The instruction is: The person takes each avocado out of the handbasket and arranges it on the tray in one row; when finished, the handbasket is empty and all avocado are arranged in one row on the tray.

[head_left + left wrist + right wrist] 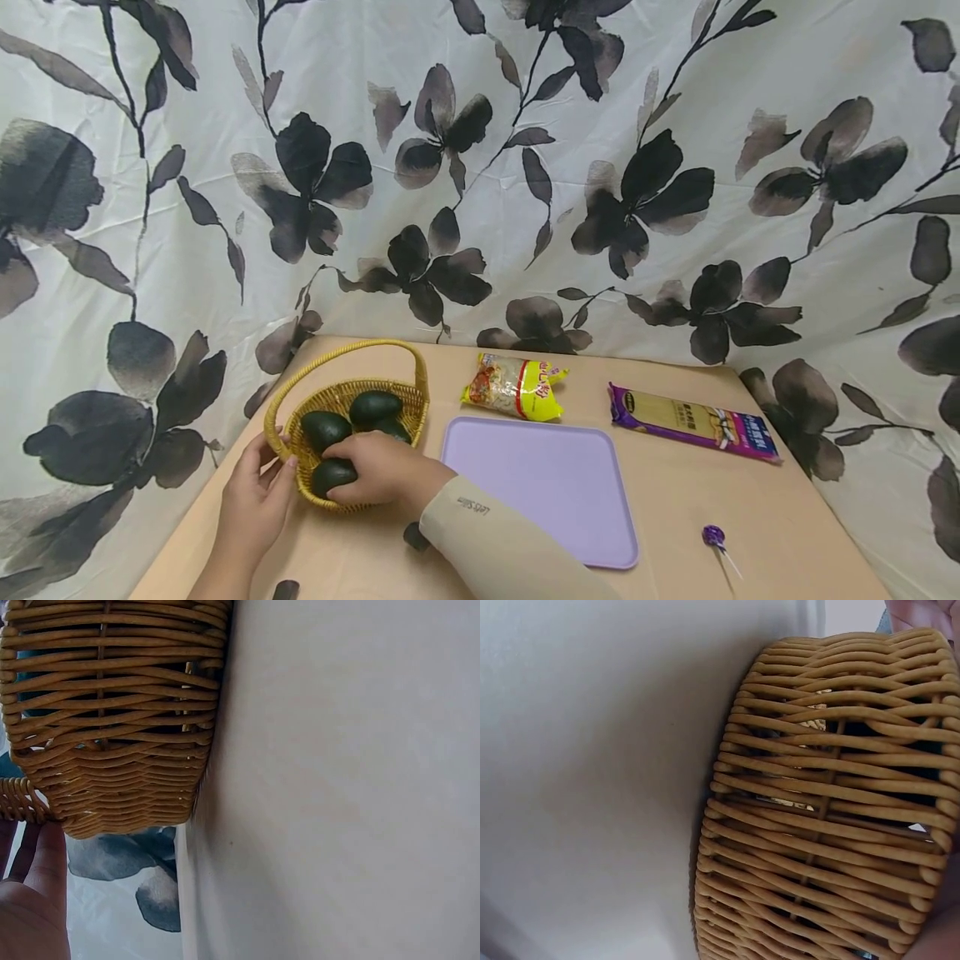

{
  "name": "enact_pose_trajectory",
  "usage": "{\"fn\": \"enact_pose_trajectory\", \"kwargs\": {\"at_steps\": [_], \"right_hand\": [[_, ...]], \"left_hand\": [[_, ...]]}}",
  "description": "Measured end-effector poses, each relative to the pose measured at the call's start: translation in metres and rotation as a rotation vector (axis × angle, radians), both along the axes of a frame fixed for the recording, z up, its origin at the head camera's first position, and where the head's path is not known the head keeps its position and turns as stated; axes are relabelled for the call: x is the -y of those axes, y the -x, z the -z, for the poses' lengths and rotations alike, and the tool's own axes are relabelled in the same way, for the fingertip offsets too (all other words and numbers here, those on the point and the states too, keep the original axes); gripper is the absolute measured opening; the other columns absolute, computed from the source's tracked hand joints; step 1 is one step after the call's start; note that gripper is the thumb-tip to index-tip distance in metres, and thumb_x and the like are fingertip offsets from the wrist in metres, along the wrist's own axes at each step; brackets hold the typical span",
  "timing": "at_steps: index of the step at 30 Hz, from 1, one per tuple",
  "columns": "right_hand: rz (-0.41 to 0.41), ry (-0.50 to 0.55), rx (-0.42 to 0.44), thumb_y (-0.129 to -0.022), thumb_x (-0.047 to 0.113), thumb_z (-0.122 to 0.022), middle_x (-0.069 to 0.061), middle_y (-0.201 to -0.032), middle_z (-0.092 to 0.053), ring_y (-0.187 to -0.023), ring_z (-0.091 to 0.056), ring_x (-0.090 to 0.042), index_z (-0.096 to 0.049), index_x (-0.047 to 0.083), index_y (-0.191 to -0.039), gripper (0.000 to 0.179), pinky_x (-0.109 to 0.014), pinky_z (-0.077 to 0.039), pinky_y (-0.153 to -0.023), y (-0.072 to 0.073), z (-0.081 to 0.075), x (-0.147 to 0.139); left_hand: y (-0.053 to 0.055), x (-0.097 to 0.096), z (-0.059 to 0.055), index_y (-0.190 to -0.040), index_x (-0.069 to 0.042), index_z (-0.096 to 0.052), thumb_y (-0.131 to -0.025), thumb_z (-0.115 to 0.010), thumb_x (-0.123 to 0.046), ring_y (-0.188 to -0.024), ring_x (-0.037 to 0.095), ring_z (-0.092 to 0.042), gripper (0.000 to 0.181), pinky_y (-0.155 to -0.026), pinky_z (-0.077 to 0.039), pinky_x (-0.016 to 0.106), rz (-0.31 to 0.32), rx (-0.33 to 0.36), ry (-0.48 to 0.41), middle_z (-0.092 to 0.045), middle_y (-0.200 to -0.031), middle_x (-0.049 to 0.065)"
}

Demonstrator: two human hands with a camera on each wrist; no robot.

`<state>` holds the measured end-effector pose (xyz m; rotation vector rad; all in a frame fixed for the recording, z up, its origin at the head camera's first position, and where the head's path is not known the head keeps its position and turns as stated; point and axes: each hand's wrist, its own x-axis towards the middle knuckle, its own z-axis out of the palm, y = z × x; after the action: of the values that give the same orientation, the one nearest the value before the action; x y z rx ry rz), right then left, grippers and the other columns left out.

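Observation:
A yellow woven basket with an arched handle stands at the left of the table. Several dark green avocados, one at the back and another at the left, lie inside it. My right hand reaches over the near rim, thumb and fingers around the front avocado. At the handle's left base, my left hand pinches the wicker; its fingertips also show there in the left wrist view. The basket's woven side fills much of the right wrist view and hides the right hand's grasp.
Right of the basket lies a flat lilac tray, partly under the right forearm. Behind it sits a yellow food packet. Farther right are a long purple packet and a purple lollipop. A floral curtain hangs behind the table.

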<state>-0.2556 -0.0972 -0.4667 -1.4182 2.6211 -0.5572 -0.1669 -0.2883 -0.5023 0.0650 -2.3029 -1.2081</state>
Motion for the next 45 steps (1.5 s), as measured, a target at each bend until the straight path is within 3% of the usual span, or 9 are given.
{"fn": "enact_pose_trajectory", "kwargs": {"at_steps": [8,13,20,29,36,45], "right_hand": [[-0.004,0.001,-0.058,-0.091,0.048,-0.073,0.016,-0.131,-0.065,-0.117,-0.058,0.006,-0.064,0.027,-0.137,0.052,-0.006,-0.047,-0.101,-0.004,-0.001,-0.006],[0.027,0.062,-0.018,-0.091,0.048,-0.074,0.016,-0.137,-0.063,-0.125,-0.055,0.005,-0.063,0.028,-0.139,0.053,-0.007,-0.045,-0.105,-0.006,-0.003,-0.011],[0.053,0.125,0.016,-0.091,0.047,-0.074,0.012,-0.142,-0.060,-0.130,-0.052,0.003,-0.063,0.026,-0.140,0.055,-0.008,-0.043,-0.108,-0.008,-0.005,-0.017],[0.086,0.210,0.095,-0.091,0.048,-0.074,0.010,-0.143,-0.060,-0.125,-0.055,0.001,-0.062,0.027,-0.142,0.057,-0.008,-0.047,-0.100,-0.011,-0.013,-0.026],[0.093,0.259,0.081,-0.091,0.049,-0.074,0.011,-0.140,-0.062,-0.121,-0.058,0.002,-0.063,0.027,-0.140,0.055,-0.007,-0.048,-0.097,-0.010,-0.012,-0.036],[0.131,0.424,0.129,-0.088,0.042,-0.080,0.011,-0.134,-0.066,-0.120,-0.060,-0.002,-0.065,0.025,-0.136,0.053,-0.011,-0.052,-0.097,-0.014,-0.009,-0.056]], "left_hand": [[0.000,-0.002,-0.001,-0.152,-0.004,-0.039,-0.102,-0.063,-0.007,-0.122,-0.009,-0.048,0.056,-0.100,-0.044,0.000,-0.011,0.017,-0.008,-0.057,-0.136,0.015],[0.000,-0.002,-0.001,-0.153,-0.005,-0.039,-0.102,-0.063,-0.008,-0.124,-0.005,-0.049,0.057,-0.100,-0.045,0.002,-0.018,0.028,-0.001,-0.056,-0.137,0.014],[0.001,0.000,-0.001,-0.151,-0.004,-0.040,-0.102,-0.063,-0.008,-0.123,-0.014,-0.044,0.055,-0.101,-0.043,0.000,-0.009,0.010,0.003,-0.056,-0.137,0.014],[0.002,0.000,0.000,-0.151,-0.005,-0.041,-0.103,-0.061,-0.011,-0.123,-0.012,-0.046,0.052,-0.099,-0.043,-0.001,-0.032,0.037,0.011,-0.056,-0.137,0.011],[0.001,-0.002,-0.002,-0.150,-0.004,-0.042,-0.102,-0.062,-0.008,-0.122,-0.009,-0.048,0.052,-0.099,-0.043,-0.002,-0.028,0.031,-0.008,-0.057,-0.135,0.013],[0.002,-0.001,-0.001,-0.150,-0.004,-0.042,-0.100,-0.064,-0.006,-0.120,-0.012,-0.047,0.054,-0.098,-0.043,-0.002,-0.016,0.007,-0.018,-0.057,-0.135,0.012]]}}
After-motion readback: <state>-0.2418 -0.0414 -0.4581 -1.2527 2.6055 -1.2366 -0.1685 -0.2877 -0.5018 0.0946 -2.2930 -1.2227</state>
